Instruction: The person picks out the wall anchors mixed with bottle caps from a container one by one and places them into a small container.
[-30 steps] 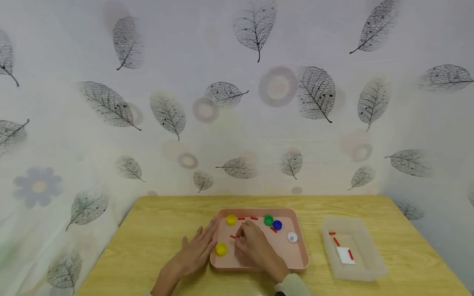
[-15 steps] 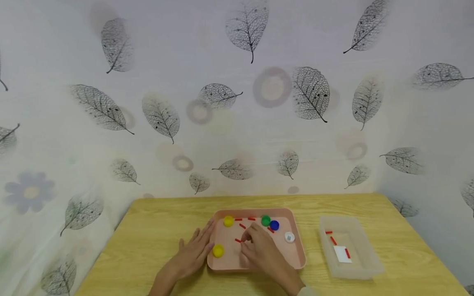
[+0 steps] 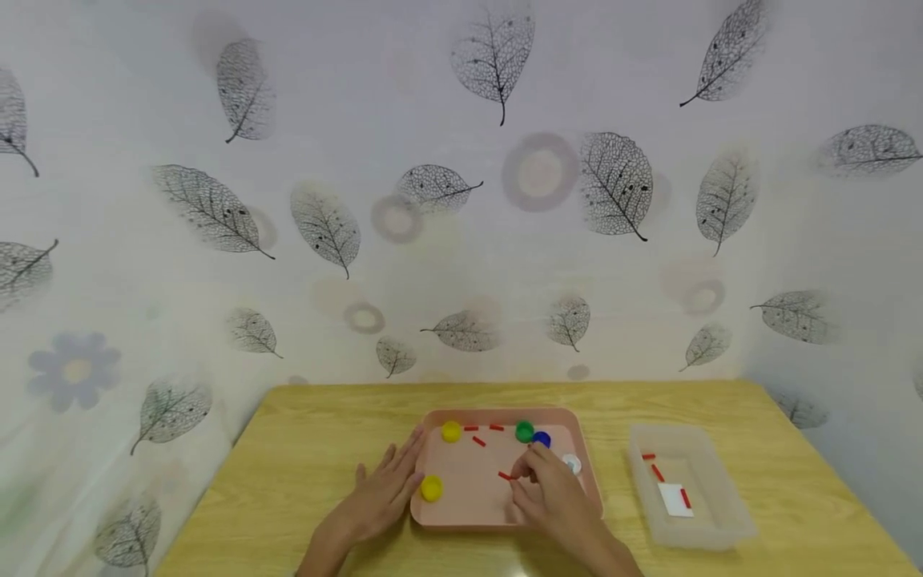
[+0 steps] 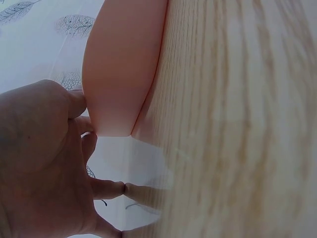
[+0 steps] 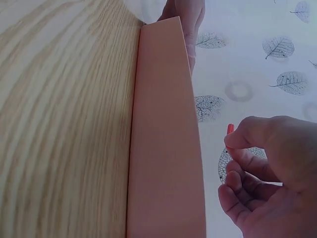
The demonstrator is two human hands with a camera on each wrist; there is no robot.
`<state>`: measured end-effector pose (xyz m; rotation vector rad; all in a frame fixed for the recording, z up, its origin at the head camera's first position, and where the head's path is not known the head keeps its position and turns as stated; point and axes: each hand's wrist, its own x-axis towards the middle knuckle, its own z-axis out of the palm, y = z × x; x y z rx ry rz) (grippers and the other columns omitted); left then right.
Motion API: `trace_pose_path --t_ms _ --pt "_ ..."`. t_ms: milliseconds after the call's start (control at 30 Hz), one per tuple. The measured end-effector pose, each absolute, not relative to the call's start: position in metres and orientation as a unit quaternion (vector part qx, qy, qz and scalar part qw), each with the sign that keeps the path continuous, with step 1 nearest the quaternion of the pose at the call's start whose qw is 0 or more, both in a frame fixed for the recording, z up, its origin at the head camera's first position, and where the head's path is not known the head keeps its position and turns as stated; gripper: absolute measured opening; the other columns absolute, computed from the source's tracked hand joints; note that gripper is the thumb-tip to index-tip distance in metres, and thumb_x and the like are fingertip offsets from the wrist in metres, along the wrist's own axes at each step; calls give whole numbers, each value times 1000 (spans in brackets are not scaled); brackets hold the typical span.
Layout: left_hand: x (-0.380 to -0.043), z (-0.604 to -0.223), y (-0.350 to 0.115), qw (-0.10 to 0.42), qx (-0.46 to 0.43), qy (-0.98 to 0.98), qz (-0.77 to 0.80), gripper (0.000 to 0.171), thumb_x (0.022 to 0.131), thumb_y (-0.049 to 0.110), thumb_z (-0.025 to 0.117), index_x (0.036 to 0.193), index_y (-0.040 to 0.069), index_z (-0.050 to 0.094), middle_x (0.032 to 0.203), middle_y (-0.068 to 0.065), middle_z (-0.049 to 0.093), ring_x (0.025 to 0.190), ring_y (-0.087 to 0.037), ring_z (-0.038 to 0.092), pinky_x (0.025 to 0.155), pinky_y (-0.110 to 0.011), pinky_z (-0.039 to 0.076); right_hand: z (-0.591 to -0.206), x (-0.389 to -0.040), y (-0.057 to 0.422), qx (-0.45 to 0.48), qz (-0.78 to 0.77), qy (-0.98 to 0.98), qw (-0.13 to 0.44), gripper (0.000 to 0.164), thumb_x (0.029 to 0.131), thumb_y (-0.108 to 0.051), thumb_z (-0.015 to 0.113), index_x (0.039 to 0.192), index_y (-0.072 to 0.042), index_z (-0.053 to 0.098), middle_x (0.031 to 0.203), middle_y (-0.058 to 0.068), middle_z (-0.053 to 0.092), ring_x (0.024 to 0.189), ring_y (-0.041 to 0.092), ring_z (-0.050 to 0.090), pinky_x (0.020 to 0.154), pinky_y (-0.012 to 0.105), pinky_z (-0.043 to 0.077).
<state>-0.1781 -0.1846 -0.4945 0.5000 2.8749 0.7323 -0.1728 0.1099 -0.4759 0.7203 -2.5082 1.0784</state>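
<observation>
A pink tray (image 3: 461,465) lies on the wooden table. My right hand (image 3: 558,497), over the tray's right part, pinches a short red stick (image 5: 230,129) between thumb and forefinger. Fingers of my left hand (image 3: 378,497) press straight against the tray's left wall, as the left wrist view also shows. Inside the tray are two yellow round caps (image 3: 431,488) at the left, a green cap (image 3: 524,432) and a blue cap (image 3: 542,439) at the back right. A whitish round cap (image 3: 572,464) is partly behind my right hand. Three loose red sticks (image 3: 479,441) lie toward the back.
Right of the tray stands a translucent plastic box (image 3: 731,513). It holds a white square card (image 3: 674,501) and three red sticks (image 3: 658,473). A leaf-patterned wall covering (image 3: 461,264) rises behind the table's far edge.
My right hand has moved rightward across the tray, carrying the red stick. It now partly covers the whitish cap. My left hand keeps its place at the tray's left side.
</observation>
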Motion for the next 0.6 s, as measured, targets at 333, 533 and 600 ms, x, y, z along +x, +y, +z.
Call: trace_pose_path --t_ms 333,533,600 --pt "-176 -497 -186 72 173 949 253 55 104 44 25 153 30 7 158 11 7 137 -44 21 90 -81 4 -469 -165 137 208 412 -879 117 16 84 -7 69 84 -18 58 84 -13 51 74 4 52 63 20 47" --pt "-176 -496 -187 73 170 952 245 55 103 45 24 153 29 8 158 10 8 137 -44 22 90 -82 4 -464 -167 152 222 393 -875 173 20 79 -3 72 83 -18 59 82 -11 53 73 6 53 62 23 51" --pt "-177 -495 -187 73 169 953 242 55 103 45 24 153 30 8 158 11 8 137 -44 22 90 -82 5 -461 -168 157 221 385 -875 193 26 75 1 74 81 -19 59 82 -11 52 73 6 51 62 22 50"
